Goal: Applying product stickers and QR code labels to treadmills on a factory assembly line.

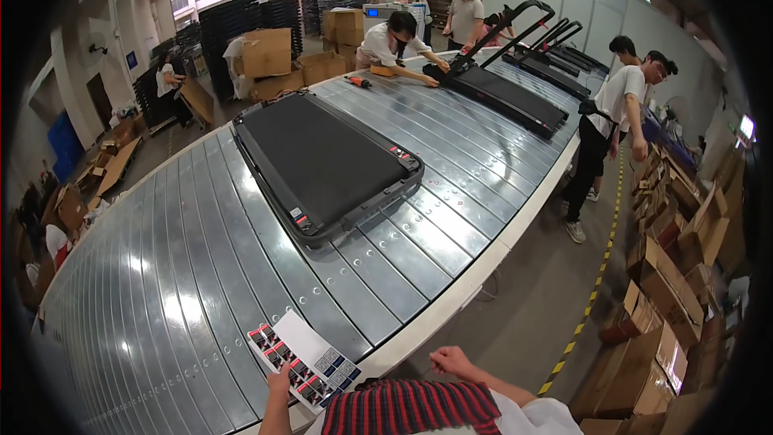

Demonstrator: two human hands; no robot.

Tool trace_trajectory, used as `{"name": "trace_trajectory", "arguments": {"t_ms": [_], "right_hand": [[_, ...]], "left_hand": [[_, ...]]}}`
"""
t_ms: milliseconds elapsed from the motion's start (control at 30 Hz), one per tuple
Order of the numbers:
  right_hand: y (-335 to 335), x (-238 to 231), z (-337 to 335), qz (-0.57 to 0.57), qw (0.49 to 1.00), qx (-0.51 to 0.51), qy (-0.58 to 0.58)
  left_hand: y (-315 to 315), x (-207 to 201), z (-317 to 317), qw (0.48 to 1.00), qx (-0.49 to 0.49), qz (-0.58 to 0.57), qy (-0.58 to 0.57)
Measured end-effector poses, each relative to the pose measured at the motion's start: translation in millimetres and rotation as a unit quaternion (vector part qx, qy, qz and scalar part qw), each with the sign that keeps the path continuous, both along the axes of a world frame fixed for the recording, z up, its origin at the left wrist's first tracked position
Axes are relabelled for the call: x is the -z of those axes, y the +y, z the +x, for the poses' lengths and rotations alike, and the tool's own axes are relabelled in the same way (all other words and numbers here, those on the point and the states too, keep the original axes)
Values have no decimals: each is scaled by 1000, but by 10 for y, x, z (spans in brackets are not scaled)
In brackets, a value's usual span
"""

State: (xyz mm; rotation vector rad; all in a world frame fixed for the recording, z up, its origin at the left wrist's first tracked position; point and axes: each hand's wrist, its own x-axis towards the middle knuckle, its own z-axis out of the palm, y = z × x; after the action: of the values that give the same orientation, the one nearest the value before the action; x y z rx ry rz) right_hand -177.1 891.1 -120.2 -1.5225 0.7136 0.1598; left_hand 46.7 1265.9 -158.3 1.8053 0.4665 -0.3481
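Note:
My left hand is closed on the near edge of a sticker sheet. The white sheet carries rows of red-and-black labels and several dark blue square labels, with a bare white strip between them. Off the conveyor's near edge, my right hand is held with its fingers curled together; whether anything small is in them is hidden. Ahead, a black treadmill lies flat and slanted on the metal slat conveyor. Small labels show at two of its near corners.
Farther along stand treadmills with raised handles, where a co-worker leans over with both arms out. An orange-and-black power tool lies on the slats. At right, another person stands by the conveyor; cardboard boxes line the striped floor tape.

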Motion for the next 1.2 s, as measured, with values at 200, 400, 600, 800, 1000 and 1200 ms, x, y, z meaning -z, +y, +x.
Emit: {"name": "trace_trajectory", "arguments": {"t_ms": [200,400,600,800,1000,1200], "right_hand": [[-290,-10,980,-55,998,-19,10],[-211,244,1507,18,994,-95,44],[-207,8,1605,3,990,-74,118],[-264,-43,1675,43,984,-102,137],[-315,28,1651,46,982,-118,139],[-299,64,1631,51,985,-112,117]], "left_hand": [[70,40,207,997,-68,-24,26],[356,399,591,994,-111,9,-14],[270,218,537,994,-85,64,5],[295,217,532,991,-119,59,-5],[146,-25,482,990,-118,68,-36],[201,54,485,991,-114,52,-38]]}}
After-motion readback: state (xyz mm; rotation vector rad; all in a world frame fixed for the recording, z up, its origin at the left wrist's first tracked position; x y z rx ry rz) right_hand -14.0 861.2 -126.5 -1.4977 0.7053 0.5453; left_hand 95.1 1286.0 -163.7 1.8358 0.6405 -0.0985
